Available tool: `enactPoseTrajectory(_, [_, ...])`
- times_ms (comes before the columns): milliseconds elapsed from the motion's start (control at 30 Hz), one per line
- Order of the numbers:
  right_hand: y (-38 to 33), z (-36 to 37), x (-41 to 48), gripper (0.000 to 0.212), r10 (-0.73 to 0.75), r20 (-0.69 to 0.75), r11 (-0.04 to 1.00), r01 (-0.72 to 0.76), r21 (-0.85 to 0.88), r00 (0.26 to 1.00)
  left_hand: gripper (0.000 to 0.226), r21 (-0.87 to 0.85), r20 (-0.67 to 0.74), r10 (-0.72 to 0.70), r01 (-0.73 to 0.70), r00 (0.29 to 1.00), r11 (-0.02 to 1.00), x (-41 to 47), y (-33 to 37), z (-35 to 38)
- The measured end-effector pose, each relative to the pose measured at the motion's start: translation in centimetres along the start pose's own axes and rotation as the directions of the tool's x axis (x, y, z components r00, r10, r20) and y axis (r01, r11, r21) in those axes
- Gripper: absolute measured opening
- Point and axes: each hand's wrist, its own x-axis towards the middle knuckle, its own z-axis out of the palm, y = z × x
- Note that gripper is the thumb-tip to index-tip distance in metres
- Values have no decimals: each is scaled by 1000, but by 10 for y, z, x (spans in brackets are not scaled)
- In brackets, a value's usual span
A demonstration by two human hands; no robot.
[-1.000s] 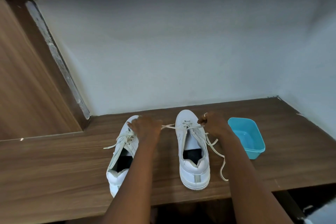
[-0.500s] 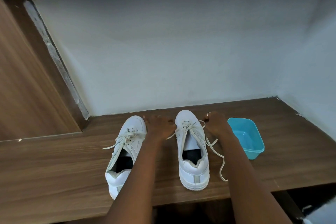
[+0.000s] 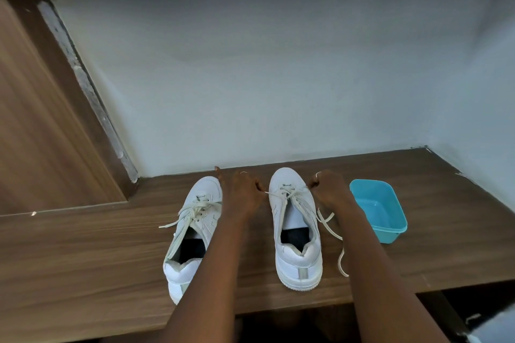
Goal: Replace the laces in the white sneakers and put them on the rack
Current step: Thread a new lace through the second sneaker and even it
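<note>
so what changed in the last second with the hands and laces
The left hand, pinching the cream lace of the right white sneaker, moved right off the left white sneaker into the gap between the shoes. The right hand, gripping that lace too, both sneakers and the turquoise plastic tub stayed put.

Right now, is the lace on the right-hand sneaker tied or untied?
Untied: one end of the lace trails loose across the wooden shelf beside the sneaker, and no bow shows.
</note>
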Motion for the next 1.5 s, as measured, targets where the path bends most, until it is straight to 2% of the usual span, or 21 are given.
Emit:
enactPoseTrajectory(233, [1,-1,0,26,13,23,1000,-13,5,1000,17,128,-139,-178,195,974,972,1,-22,-6])
enactPoseTrajectory(333, [1,-3,-1,25,0,24,1000,0,16,1000,18,161,-122,-227,245,966,956,1,-21,-8])
enactPoseTrajectory(433, [0,-4,-3,19,-25,19,998,24,58,1000,26,73,-27,-192,194,981,978,4,-10,-5])
enactPoseTrajectory(567, [-4,-4,-4,18,-45,48,994,39,104,998,32,-76,143,-47,58,989,995,5,7,9])
enactPoseTrajectory(667, [-8,-3,-6,18,-70,98,995,63,73,993,34,-151,254,-21,61,967,987,-1,16,17])
enactPoseTrajectory(867, [-15,5,-7,14,-56,147,998,51,41,987,31,-269,348,-6,106,937,957,3,13,19])
enactPoseTrajectory(1067, [-14,12,-5,11,-55,143,998,54,13,988,25,-349,358,-92,225,929,910,4,7,17])
enactPoseTrajectory(1200, [-18,13,-5,13,-69,98,998,67,21,993,21,-448,381,-166,339,909,827,10,3,26])
enactPoseTrajectory(1267, [-20,16,-5,12,-72,78,997,71,6,994,18,-454,364,-176,339,915,824,10,5,27])
enactPoseTrajectory(1367, [-20,17,-4,12,-77,56,997,77,-5,995,26,-442,316,-213,342,924,829,10,7,29])
enactPoseTrajectory(1500, [-18,14,-2,25,-79,47,996,77,48,996,18,-449,340,-215,359,915,818,14,2,29])
